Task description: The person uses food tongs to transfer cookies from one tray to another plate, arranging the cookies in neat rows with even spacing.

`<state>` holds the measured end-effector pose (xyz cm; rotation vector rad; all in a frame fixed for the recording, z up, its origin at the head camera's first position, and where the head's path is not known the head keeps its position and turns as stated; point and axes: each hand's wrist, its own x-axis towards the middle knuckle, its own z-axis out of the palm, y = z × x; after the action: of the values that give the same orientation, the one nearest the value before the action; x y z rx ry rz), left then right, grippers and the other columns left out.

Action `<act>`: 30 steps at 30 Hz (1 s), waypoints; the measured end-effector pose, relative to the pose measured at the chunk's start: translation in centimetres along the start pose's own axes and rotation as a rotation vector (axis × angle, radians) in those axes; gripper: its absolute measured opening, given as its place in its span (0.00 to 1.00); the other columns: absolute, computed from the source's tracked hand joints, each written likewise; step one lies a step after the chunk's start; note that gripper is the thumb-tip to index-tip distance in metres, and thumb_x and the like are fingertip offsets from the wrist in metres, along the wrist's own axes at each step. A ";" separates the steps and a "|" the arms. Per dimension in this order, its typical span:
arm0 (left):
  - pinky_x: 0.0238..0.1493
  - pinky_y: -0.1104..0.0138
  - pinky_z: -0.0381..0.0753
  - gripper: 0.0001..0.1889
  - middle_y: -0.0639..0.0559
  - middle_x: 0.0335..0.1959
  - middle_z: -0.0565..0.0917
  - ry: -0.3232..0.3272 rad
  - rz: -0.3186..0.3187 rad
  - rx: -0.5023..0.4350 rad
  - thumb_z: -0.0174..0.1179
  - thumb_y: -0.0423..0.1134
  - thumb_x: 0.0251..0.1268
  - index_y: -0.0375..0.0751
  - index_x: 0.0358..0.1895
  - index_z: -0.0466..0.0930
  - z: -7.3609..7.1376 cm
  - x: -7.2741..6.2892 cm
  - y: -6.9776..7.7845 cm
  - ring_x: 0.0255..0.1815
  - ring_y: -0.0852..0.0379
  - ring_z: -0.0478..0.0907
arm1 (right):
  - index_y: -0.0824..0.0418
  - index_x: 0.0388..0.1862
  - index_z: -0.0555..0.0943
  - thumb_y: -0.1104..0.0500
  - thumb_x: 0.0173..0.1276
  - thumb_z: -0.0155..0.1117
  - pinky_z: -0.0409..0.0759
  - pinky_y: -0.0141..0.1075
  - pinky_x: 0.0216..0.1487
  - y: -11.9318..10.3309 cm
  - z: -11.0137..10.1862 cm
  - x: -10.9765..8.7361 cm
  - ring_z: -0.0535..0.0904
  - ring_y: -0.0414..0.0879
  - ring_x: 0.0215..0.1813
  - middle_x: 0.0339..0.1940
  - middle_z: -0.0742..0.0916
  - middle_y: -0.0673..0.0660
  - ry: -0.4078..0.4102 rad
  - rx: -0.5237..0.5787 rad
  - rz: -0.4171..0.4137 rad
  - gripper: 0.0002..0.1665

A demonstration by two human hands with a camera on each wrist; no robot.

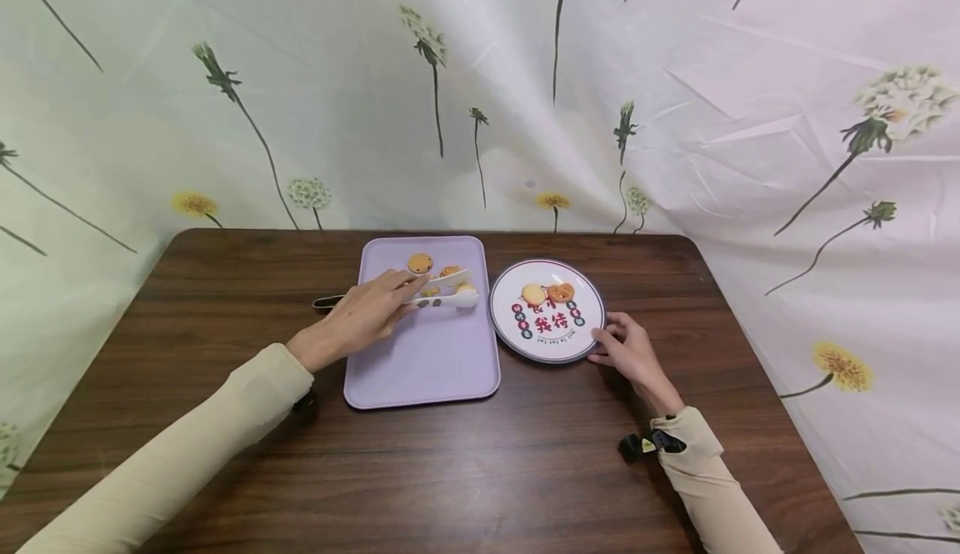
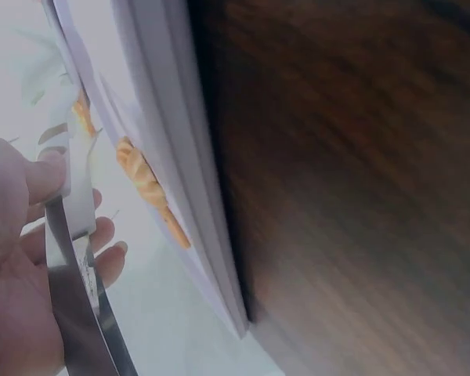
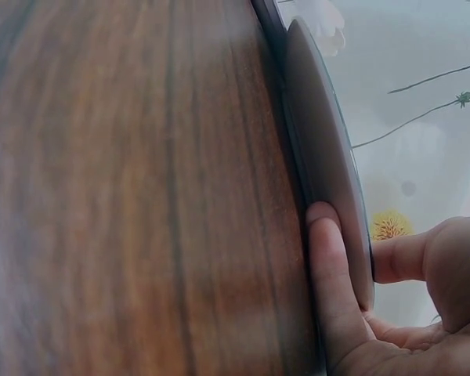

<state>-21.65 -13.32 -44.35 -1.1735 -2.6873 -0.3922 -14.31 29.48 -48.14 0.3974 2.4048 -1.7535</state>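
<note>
My left hand (image 1: 367,312) holds a pair of tongs (image 1: 459,298) with white tips and metal arms over the lilac tray (image 1: 420,371). The tips reach in among several cookies (image 1: 420,263) near the tray's far end. In the left wrist view, thumb and fingers lie on either side of the tongs (image 2: 80,184), and a golden cookie (image 2: 145,180) shows just past the tray wall (image 2: 164,117). My right hand (image 1: 628,351) pinches the near right rim of a round white plate (image 1: 517,333), thumb above and a finger beneath. On the plate lie a pale round cookie (image 1: 534,294) and a browner pretzel-shaped cookie (image 1: 560,292).
Tray and plate stand side by side on a dark wooden table (image 1: 480,471), their edges close together. A white cloth (image 1: 525,146) printed with dandelions hangs behind the table and along its right side. A wrist camera (image 1: 637,447) sits on my right forearm.
</note>
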 end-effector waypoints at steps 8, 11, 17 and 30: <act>0.66 0.48 0.79 0.27 0.37 0.65 0.80 0.043 0.055 -0.015 0.61 0.39 0.77 0.35 0.75 0.71 0.1 1.7 0.8 0.64 0.42 0.79 | 0.69 0.76 0.64 0.63 0.80 0.57 0.90 0.34 0.43 0.0 0.0 0.2 0.86 0.38 0.36 0.49 0.82 0.62 0.008 0.010 -0.001 0.30; 0.55 0.51 0.84 0.27 0.41 0.61 0.81 0.052 0.063 -0.015 0.62 0.38 0.76 0.37 0.75 0.72 0.3 2.4 1.3 0.60 0.46 0.80 | 0.69 0.76 0.64 0.63 0.80 0.57 0.90 0.35 0.42 0.0 -0.1 0.2 0.87 0.38 0.35 0.50 0.82 0.62 0.010 0.006 0.001 0.30; 0.50 0.52 0.85 0.26 0.44 0.62 0.82 0.018 0.043 -0.053 0.60 0.39 0.78 0.38 0.75 0.72 0.5 3.8 2.4 0.57 0.48 0.82 | 0.69 0.76 0.64 0.62 0.80 0.57 0.90 0.35 0.43 0.1 -0.1 0.1 0.87 0.38 0.36 0.51 0.82 0.63 0.015 0.000 0.004 0.30; 0.66 0.51 0.81 0.28 0.40 0.64 0.82 -0.080 0.015 0.029 0.61 0.38 0.77 0.36 0.76 0.70 1.4 5.9 3.7 0.63 0.43 0.81 | 0.68 0.76 0.65 0.63 0.80 0.57 0.90 0.35 0.42 0.2 -0.2 0.1 0.86 0.38 0.34 0.48 0.82 0.61 0.017 0.023 0.002 0.30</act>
<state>-22.97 -6.39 -43.49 -1.2251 -2.7402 -0.3090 -14.31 29.75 -48.30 0.4200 2.3970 -1.7854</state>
